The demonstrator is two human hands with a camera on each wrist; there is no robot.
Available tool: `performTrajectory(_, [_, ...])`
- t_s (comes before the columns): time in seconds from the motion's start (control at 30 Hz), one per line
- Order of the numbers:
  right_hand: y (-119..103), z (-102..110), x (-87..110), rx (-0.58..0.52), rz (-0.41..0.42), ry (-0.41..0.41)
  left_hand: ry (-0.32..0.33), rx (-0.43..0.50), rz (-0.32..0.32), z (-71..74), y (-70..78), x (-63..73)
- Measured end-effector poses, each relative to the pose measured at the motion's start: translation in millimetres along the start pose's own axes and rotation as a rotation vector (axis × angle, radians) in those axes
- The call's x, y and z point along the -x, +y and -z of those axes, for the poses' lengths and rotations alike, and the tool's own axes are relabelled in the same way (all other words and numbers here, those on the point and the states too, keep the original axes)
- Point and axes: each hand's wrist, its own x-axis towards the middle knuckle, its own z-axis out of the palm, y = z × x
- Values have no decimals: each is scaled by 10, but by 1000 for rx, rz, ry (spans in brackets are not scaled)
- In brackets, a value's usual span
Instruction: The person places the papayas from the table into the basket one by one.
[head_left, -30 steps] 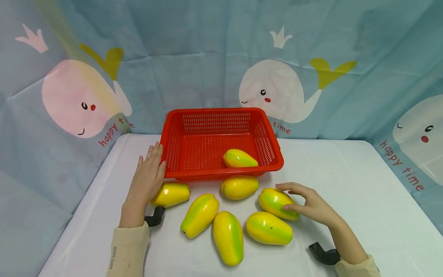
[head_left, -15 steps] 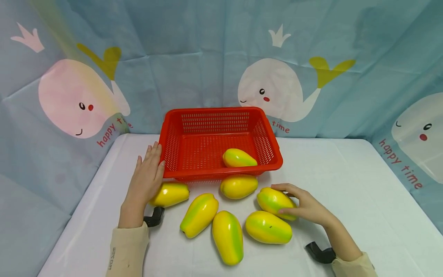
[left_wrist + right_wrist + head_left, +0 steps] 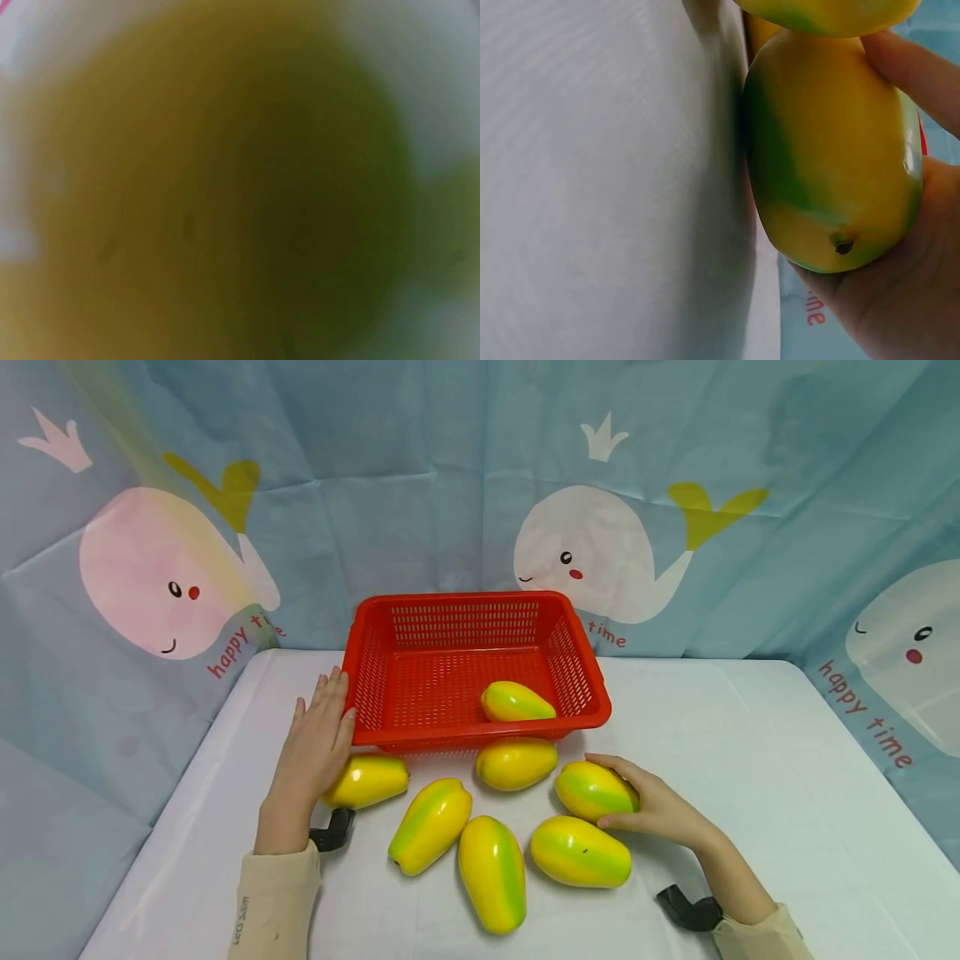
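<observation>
My right hand (image 3: pixel 660 806) curls round a yellow-green papaya (image 3: pixel 594 788), thumb on the near side and fingers over the far side. In the right wrist view the same papaya (image 3: pixel 832 165) shows its dark stem spot, with the hand along its right side. My left hand (image 3: pixel 315 752) lies with straight fingers against the left wall of a red plastic basket (image 3: pixel 480 735). Beneath that wrist a papaya (image 3: pixel 371 780) is partly hidden; a blurred yellow-green papaya (image 3: pixel 225 187) fills the left wrist view. One papaya (image 3: pixel 517 702) lies inside the basket.
Several papayas lie before the basket, one at its front wall (image 3: pixel 517 764), others nearer: a tilted papaya (image 3: pixel 431 827), an upright-lying papaya (image 3: pixel 492 874) and a papaya (image 3: pixel 581 852) beside the held one. A whale-print curtain (image 3: pixel 420 527) stands behind the white table (image 3: pixel 712 718).
My right hand has moved slightly left and closed its thumb and fingers round the papaya, which has shifted a little toward the basket. The left hand stays at the basket.
</observation>
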Motion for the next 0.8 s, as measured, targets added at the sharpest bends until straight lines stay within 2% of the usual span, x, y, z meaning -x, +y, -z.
performTrajectory(0.8, [2,-11,-2,32,18,25,0,6,3,-4,-11,1])
